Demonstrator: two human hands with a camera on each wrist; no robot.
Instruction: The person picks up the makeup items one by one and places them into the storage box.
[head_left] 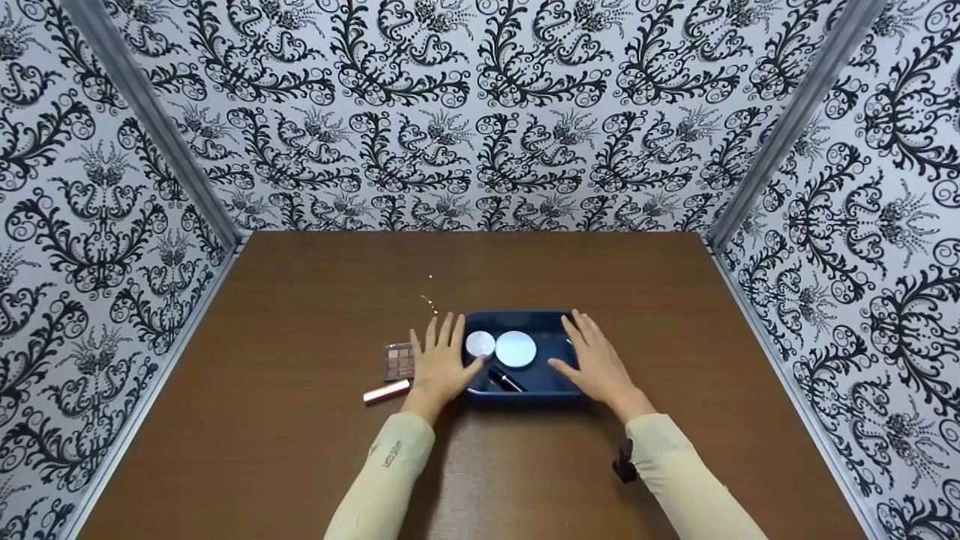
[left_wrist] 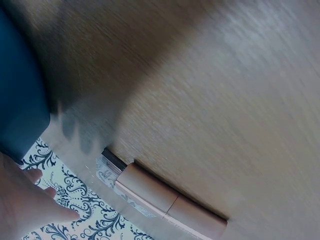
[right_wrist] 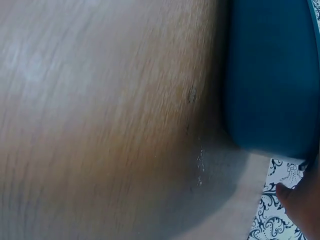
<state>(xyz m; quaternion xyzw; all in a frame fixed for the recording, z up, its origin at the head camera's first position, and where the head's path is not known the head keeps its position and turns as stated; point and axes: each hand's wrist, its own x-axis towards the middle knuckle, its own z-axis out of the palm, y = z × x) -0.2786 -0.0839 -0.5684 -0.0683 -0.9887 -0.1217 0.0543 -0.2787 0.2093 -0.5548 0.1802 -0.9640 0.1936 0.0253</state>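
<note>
A dark blue tray (head_left: 525, 398) stands on the table between my hands. Inside it lie a small white round compact (head_left: 480, 343), a larger pale-blue round compact (head_left: 516, 349) and a slim black tube (head_left: 508, 379). My left hand (head_left: 439, 369) is at the tray's left side, fingers straight and spread, its thumb over the rim. At the right side is my right hand (head_left: 600, 367), fingers extended along the rim and thumb reaching over the inside. Left of my left hand are an eyeshadow palette (head_left: 398, 363) and a rose-gold tube (left_wrist: 170, 202).
The brown wooden table (head_left: 315, 465) is bordered by patterned black-and-white walls (head_left: 480, 135) at the back and both sides. Small shiny specks (head_left: 429, 301) show on the table behind my left hand. A black device (head_left: 624, 462) sits at my right wrist.
</note>
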